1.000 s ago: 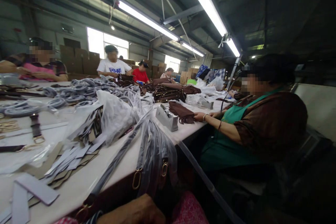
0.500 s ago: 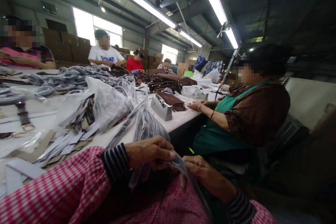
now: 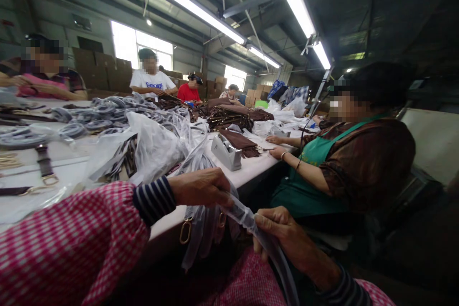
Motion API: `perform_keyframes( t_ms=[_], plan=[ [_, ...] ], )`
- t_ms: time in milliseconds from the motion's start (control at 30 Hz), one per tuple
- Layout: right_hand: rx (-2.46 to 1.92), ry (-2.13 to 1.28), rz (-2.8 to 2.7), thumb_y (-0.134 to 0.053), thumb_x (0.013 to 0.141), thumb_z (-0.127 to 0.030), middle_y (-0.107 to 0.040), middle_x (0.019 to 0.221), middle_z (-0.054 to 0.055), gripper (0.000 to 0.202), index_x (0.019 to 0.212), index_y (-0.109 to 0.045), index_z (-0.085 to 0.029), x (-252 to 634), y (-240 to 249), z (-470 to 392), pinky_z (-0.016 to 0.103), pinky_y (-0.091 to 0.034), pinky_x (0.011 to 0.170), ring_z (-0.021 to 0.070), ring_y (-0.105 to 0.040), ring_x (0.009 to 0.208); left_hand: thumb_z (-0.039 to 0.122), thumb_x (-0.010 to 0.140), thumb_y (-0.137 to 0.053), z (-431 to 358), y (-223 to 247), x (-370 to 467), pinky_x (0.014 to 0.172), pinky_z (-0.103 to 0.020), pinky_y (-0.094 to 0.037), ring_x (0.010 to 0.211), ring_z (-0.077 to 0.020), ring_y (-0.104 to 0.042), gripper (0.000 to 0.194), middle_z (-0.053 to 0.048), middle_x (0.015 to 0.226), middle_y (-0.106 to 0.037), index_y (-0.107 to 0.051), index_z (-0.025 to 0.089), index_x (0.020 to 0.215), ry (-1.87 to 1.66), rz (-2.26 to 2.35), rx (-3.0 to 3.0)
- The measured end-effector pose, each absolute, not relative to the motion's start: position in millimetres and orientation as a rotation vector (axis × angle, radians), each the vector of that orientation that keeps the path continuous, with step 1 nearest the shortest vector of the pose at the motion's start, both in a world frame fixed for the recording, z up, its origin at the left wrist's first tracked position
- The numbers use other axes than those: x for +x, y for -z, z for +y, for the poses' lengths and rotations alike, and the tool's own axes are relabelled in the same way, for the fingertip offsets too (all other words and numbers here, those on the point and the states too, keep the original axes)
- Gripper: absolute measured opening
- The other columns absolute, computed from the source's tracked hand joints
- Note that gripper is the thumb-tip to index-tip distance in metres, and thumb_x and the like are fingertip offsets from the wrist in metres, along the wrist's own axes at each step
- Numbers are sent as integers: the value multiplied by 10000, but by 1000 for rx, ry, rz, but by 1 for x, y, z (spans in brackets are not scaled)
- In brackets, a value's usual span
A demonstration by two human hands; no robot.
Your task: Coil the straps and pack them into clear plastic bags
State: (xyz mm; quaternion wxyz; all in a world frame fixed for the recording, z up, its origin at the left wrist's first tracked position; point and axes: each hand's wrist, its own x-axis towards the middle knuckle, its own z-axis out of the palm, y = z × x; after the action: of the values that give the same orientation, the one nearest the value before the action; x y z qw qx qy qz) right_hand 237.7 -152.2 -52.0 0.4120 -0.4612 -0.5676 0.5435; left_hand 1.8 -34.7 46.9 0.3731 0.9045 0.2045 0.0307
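A long strap in clear plastic (image 3: 241,211) runs between my hands and curves down over my lap at the right. My left hand (image 3: 202,186) pinches its upper end near the table edge. Lower and to the right, my right hand (image 3: 281,229) is closed around the same strap. Behind my left hand, more plastic-covered straps (image 3: 204,229) hang over the table's edge, and gold oval rings (image 3: 186,231) show among them. A grey tape dispenser (image 3: 227,152) stands on the table just beyond my hands.
On the white table (image 3: 247,172) lie a crumpled plastic bag (image 3: 154,146), coiled wrapped straps (image 3: 103,112), brown bags (image 3: 229,117) and a dark strap with a buckle (image 3: 44,162). A person in a green apron (image 3: 315,153) sits at the right; several others work across the table.
My left hand has moved up and slightly left, my right hand a little right. More of the wrapped strap shows between them. The gold rings have come into view.
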Motion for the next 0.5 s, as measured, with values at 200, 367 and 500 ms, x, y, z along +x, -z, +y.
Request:
perform_keyframes(
  t_ms=[200,367,500],
  plan=[
    [-1195,-1094,-1510,-628,926,-620,-672,599,25,511,790,-651,-128,235,5,-134,172,-282,368,82,-513,401,390,864,-611,-38,-67,40,473,-239,-304,479,-98,-417,365,32,507,-502,-563,168,578,-204,458,2357],
    [-1206,-794,-1711,-587,968,-605,-420,518,-60,560,629,-510,-167,252,-11,-130,215,-216,442,62,-323,479,454,962,-526,-35,-70,51,481,-223,-387,464,-111,-507,448,2,530,-592,-528,184,604,-205,419,2337],
    [-1287,-656,-1822,-555,988,-606,-423,556,-50,563,627,-482,-181,276,-25,-143,240,-236,485,83,-339,523,557,990,-508,-24,-68,38,536,-227,-469,492,-133,-600,499,-41,632,-696,-591,177,678,-179,393,2366]
  ],
)
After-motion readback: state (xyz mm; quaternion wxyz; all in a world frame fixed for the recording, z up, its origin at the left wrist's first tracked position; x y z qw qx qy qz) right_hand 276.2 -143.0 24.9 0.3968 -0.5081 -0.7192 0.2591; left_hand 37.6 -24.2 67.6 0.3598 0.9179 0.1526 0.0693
